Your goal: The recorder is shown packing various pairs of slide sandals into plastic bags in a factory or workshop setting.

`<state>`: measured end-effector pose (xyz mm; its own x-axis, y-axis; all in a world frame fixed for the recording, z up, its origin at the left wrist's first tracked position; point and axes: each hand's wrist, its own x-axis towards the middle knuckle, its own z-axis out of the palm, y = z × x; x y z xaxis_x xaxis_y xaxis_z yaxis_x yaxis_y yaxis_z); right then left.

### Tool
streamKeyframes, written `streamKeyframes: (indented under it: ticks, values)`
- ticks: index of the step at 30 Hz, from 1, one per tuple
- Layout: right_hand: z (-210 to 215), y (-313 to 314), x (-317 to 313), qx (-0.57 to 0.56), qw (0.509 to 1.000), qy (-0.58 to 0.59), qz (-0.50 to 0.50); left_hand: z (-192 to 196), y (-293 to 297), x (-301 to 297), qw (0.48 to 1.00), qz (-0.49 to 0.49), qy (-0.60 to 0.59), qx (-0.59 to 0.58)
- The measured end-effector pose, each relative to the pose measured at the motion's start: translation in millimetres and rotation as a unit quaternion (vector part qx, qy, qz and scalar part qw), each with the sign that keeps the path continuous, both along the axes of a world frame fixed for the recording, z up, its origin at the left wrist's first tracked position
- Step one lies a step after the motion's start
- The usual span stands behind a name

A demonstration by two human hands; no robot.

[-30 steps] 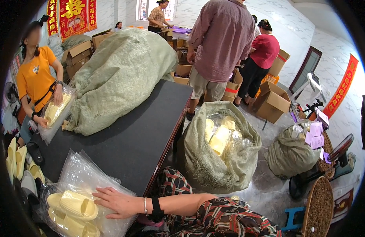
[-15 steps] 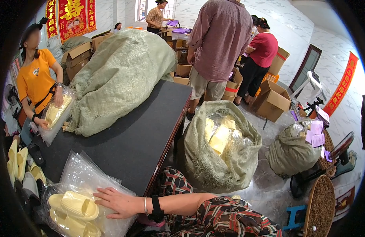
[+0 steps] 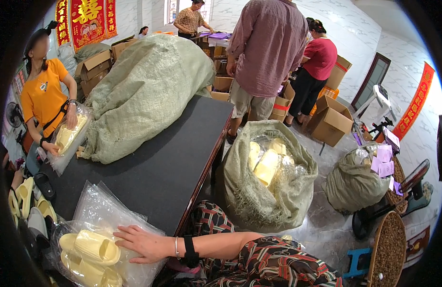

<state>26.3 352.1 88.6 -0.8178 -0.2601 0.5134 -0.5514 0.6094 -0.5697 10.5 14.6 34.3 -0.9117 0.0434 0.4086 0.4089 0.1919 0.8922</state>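
Note:
My right hand (image 3: 143, 244) lies flat, palm down and fingers spread, on a stack of clear plastic bags (image 3: 106, 205) at the table's near left corner. Its fingertips are beside a pair of pale yellow slippers (image 3: 99, 248) inside a clear bag. Nothing is gripped in it. My left hand is out of view. Loose yellow slippers (image 3: 25, 192), a black slipper (image 3: 44, 186) and a grey slipper (image 3: 37, 222) are heaped at the left edge. Across the table, a co-worker in orange holds another clear bag of yellow slippers (image 3: 70, 131).
A large stuffed woven sack (image 3: 147, 98) rests on the dark table (image 3: 178, 143). On the floor to the right stands an open sack (image 3: 283, 210) of bagged yellow slippers. Beyond are another sack (image 3: 352, 186), a cardboard box (image 3: 328, 122), a fan (image 3: 407, 191) and several people.
At the left edge, a bit of skin-coloured limb has come into view by the loose slippers, which have shifted slightly. My right hand stays put. A far worker leans over the purple items.

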Motion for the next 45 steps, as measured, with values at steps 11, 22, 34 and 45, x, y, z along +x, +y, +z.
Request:
streamKeyframes:
  ticks: [11, 22, 34, 45]
  values:
    - [0.8, -0.6, -0.3, -0.002, 1.000, 0.003, 0.000, -18.9, -14.1, -5.6, 0.999, 0.031, 0.007, -0.027]
    - [1.5, -2.4, -1.0, 0.001, 1.000, 0.007, -0.002, -8.0, -6.6, 0.3, 0.999, 0.035, 0.001, 0.010]
    - [2.1, -1.4, 0.5, -0.001, 1.000, 0.000, 0.003, -31.5, -22.6, -12.3, 0.970, -0.196, -0.005, 0.143]
    - [-1.0, -0.3, 0.2, 0.000, 1.000, 0.006, -0.003, -21.5, -15.6, -7.7, 0.991, -0.113, -0.010, 0.064]
